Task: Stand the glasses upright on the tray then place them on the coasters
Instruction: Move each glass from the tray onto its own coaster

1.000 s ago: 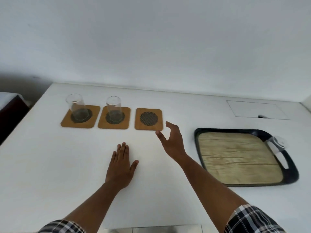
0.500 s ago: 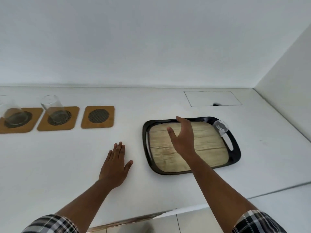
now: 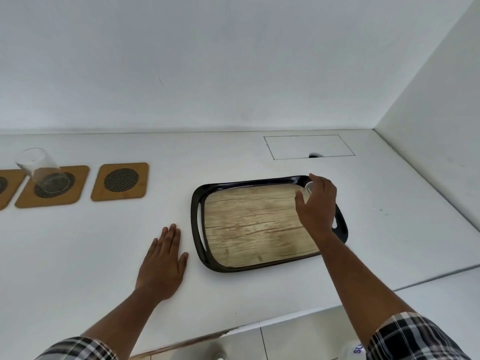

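Note:
A black tray [image 3: 198,231] with a wood-look floor lies on the white counter. At its far right end lies a clear glass [image 3: 309,187]; only its rim shows between my thumb and fingers. My right hand [image 3: 315,203] is curled over and around that glass. My left hand [image 3: 163,261] rests flat on the counter left of the tray, holding nothing. To the left sit three wooden coasters: a bare coaster [image 3: 120,181], a coaster [image 3: 75,188] with an upright glass [image 3: 39,166] on it, and a coaster [image 3: 7,188] cut off by the frame edge.
A rectangular hatch outline [image 3: 309,146] with a small hole is set into the counter behind the tray. A white wall runs along the back and the right side. The counter's front edge [image 3: 285,317] lies close to me, with floor tiles below.
My view swung right, so the coasters slid to the left edge. My right hand travelled from near the bare coaster, across the tray, onto the lying glass. My left hand stayed flat.

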Demonstrator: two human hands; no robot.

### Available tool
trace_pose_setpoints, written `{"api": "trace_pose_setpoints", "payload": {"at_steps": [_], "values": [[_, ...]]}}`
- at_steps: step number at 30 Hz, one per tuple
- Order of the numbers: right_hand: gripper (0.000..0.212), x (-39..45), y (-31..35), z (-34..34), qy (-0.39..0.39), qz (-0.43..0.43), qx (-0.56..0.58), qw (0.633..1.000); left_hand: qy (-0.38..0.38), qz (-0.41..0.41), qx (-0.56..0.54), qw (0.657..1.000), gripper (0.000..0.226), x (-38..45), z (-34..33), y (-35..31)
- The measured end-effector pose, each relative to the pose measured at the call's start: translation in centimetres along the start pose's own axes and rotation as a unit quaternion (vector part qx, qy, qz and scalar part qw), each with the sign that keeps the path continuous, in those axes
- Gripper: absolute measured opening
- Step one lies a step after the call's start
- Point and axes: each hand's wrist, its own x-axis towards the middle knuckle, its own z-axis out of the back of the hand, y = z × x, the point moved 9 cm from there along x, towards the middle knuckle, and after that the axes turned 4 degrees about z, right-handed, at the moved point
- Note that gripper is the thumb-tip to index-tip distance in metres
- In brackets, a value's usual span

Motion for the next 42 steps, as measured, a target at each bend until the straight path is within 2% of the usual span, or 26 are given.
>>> {"api": "trace_pose_setpoints", "payload": {"at_steps": [5,12,18,31,34,42], "values": [[0.06,-0.2,-3.2,-1.7,0.069,-0.034,-0.012,0.997,0.001,0.006,0.0,1.0,0.071,0.0,-0.1,0.2],[0.047,0.0,-3.2,-1.1,0.05,-0.032,0.018,0.998,-0.008,0.006,-0.002,1.0,0.071,0.0,0.0,0.2],[0.052,-0.8,-1.2,-0.9,0.035,0.004,0.046,0.998,-0.005,0.005,-0.007,1.0,0.072,0.0,0.0,0.2],[0.054,-3.6,10.6,-3.9,0.051,0.091,0.099,0.99,0.016,-0.016,-0.076,0.997,0.08,0.2,0.6,1.2],[0.055,-4.2,13.6,-4.8,0.045,0.098,0.12,0.987,0.006,0.005,-0.089,0.996,0.08,-0.2,1.7,4.1],[0.056,-6.0,24.2,-9.8,0.052,0.106,0.203,0.972,-0.012,0.066,-0.066,0.996,0.08,-1.1,5.7,16.6]]}}
